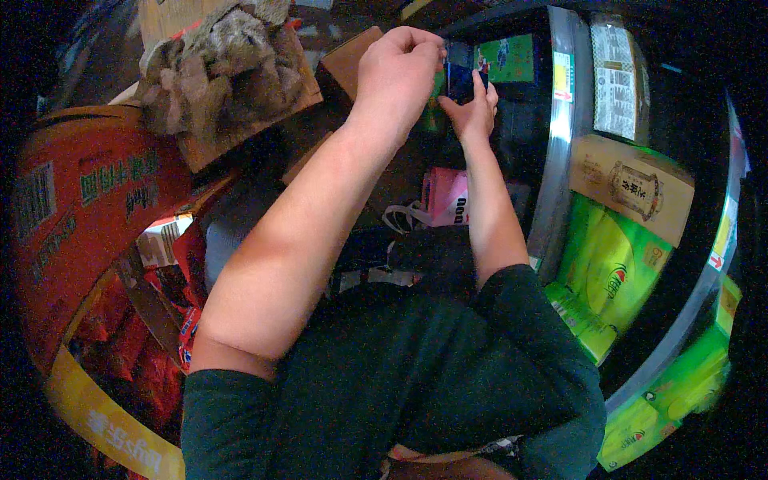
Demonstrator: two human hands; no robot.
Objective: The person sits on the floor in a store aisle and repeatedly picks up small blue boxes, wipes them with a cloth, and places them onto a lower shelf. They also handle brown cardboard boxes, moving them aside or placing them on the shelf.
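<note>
Both of my arms reach forward to the dark far end of the view. My left hand has its fingers curled together, and whatever lies inside them is hidden by the hand itself. Beside it, my right hand has its thumb and fingers at either side of a dark blue package, apparently holding it. Just behind the blue package is a green printed package. Another green item shows dimly under my left hand. Their exact contents cannot be made out.
Metal shelf edges with price tags run along the right. Green tissue packs and a tan printed box sit there. A pink bag lies below my right arm. Leftward are a furry brown cloth and a large red carton.
</note>
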